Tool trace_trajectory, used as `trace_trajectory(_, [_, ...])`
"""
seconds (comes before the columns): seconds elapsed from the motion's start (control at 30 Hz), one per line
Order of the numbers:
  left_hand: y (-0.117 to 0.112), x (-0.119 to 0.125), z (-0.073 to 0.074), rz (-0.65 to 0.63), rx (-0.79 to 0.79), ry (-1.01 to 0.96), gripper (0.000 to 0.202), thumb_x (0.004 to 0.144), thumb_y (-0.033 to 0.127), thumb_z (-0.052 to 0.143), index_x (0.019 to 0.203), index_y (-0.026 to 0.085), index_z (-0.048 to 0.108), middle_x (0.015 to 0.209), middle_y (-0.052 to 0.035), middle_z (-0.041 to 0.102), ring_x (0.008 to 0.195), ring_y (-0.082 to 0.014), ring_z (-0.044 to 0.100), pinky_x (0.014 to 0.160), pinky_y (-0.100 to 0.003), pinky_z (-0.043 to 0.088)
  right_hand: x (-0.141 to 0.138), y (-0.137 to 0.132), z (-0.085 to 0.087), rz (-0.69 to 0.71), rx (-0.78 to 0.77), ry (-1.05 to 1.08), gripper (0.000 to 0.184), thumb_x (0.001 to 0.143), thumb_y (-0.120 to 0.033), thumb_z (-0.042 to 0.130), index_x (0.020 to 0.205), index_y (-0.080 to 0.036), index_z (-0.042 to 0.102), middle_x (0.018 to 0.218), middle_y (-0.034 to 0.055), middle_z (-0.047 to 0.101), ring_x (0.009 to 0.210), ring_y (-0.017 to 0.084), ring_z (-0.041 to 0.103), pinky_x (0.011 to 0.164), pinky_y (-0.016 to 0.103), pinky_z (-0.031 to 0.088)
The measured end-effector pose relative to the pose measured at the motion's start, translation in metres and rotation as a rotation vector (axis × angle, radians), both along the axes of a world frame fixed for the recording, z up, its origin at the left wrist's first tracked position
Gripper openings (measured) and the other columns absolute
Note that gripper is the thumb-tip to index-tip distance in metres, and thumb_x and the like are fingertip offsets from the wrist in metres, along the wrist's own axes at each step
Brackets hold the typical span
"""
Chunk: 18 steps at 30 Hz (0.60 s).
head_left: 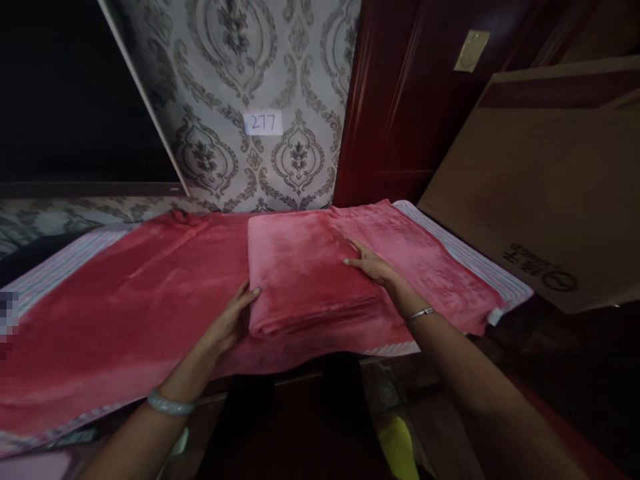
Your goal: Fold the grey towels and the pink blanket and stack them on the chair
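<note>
A pink-red plush blanket [305, 267], folded into a thick rectangle, lies in front of me with its layered edge toward me. My left hand [234, 321] is at its left edge, the thumb on top and the other fingers along the side, partly hidden. On its right part rests my right hand [373, 265], thumb and fingers stretched out and apart. Beneath the folded blanket, a pink-red plush cloth [150, 287] is spread over a long surface. A striped cloth [460, 257] shows past its ends.
A large cardboard box [560, 180] leans over the right end. Behind stand patterned wallpaper with a paper label reading 277 [263, 123] and a dark red door [395, 100]. A dark screen [85, 100] is at the left. Something yellow-green [399, 448] is down by the floor.
</note>
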<state>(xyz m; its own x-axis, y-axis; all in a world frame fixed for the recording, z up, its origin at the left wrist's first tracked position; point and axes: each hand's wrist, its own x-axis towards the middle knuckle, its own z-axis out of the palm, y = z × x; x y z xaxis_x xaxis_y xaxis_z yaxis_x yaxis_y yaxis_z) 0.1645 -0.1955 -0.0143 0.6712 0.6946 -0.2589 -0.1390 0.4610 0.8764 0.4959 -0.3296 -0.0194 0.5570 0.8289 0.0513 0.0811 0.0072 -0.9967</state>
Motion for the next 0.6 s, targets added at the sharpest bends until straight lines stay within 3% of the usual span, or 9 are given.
trace_trajectory(0.1, [-0.001, 0.002, -0.003, 0.008, 0.022, 0.010, 0.083, 0.073, 0.029, 0.084, 0.148, 0.025, 0.050, 0.136, -0.0120, 0.069, 0.116, -0.0266, 0.070, 0.098, -0.037, 0.057, 0.005, 0.001, 0.003, -0.054, 0.017, -0.146, 0.090, 0.067, -0.023, 0.083, 0.151, -0.023, 0.051, 0.150, 0.0065, 0.056, 0.139, 0.027, 0.051, 0.118, 0.047, 0.040])
trace_trajectory(0.2, [0.001, 0.001, -0.009, 0.022, 0.020, 0.070, 0.092, 0.074, 0.029, 0.085, 0.155, 0.028, 0.040, 0.130, -0.0117, 0.072, 0.109, -0.0255, 0.073, 0.094, -0.038, 0.059, 0.010, 0.001, -0.006, -0.113, -0.073, -0.208, 0.084, 0.064, -0.020, 0.084, 0.144, -0.022, 0.059, 0.147, 0.0073, 0.059, 0.141, 0.028, 0.049, 0.123, 0.047, 0.032])
trace_trajectory(0.3, [0.002, 0.000, -0.012, 0.025, 0.017, 0.088, 0.098, 0.075, 0.031, 0.085, 0.159, 0.026, 0.033, 0.125, -0.0126, 0.073, 0.108, -0.0255, 0.073, 0.094, -0.038, 0.059, 0.012, -0.004, -0.018, -0.139, -0.177, -0.163, 0.086, 0.066, -0.028, 0.086, 0.147, -0.021, 0.056, 0.142, 0.0109, 0.062, 0.135, 0.030, 0.055, 0.119, 0.049, 0.038])
trace_trajectory(0.4, [-0.001, 0.001, -0.009, 0.035, 0.013, 0.054, 0.098, 0.073, 0.033, 0.086, 0.158, 0.028, 0.036, 0.132, -0.0126, 0.070, 0.116, -0.0272, 0.070, 0.099, -0.039, 0.057, 0.013, -0.013, -0.024, -0.187, -0.252, -0.146, 0.095, 0.069, -0.038, 0.088, 0.153, -0.021, 0.049, 0.140, 0.0136, 0.062, 0.128, 0.031, 0.060, 0.114, 0.049, 0.044])
trace_trajectory(0.5, [-0.010, 0.006, -0.008, 0.072, 0.032, 0.032, 0.097, 0.071, 0.035, 0.089, 0.155, 0.032, 0.041, 0.141, -0.0098, 0.065, 0.126, -0.0280, 0.065, 0.103, -0.039, 0.056, 0.011, -0.024, -0.023, -0.200, -0.351, -0.119, 0.095, 0.074, -0.047, 0.085, 0.156, -0.018, 0.046, 0.141, 0.0167, 0.062, 0.127, 0.032, 0.061, 0.115, 0.049, 0.043])
trace_trajectory(0.6, [-0.019, 0.014, -0.012, 0.136, 0.097, 0.022, 0.092, 0.069, 0.030, 0.090, 0.151, 0.032, 0.047, 0.140, -0.0080, 0.066, 0.128, -0.0278, 0.064, 0.104, -0.038, 0.055, 0.006, -0.030, -0.021, -0.161, -0.325, -0.044, 0.094, 0.079, -0.050, 0.081, 0.157, -0.015, 0.044, 0.148, 0.0181, 0.057, 0.133, 0.032, 0.057, 0.118, 0.046, 0.040])
